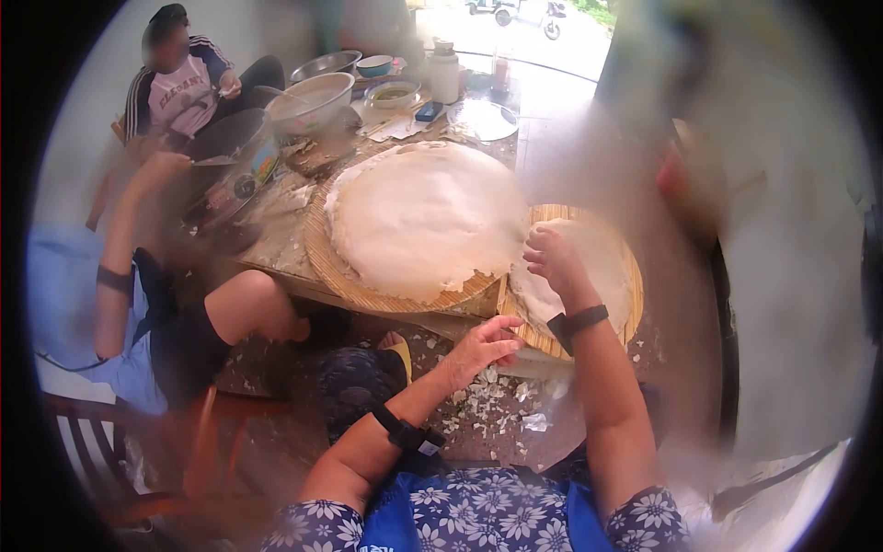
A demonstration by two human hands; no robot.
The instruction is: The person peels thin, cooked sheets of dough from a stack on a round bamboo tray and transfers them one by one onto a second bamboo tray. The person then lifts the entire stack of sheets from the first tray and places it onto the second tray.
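My right hand is over the smaller round woven tray, its fingers curled together. Whatever they may hold is too small to make out. On that tray lies a pale, dough-like sheet, partly covered by my right hand and forearm. At the near left edge of the small tray, my left hand hovers with fingers loosely stretched and apart, nothing visible in it. Beside it, a larger woven tray carries a broad pale sheet with a ragged near edge.
A person in a blue top sits at the left; another sits behind. Basins, a white jar and a small blue box stand at the table's far end. Pale scraps litter the floor below my hands.
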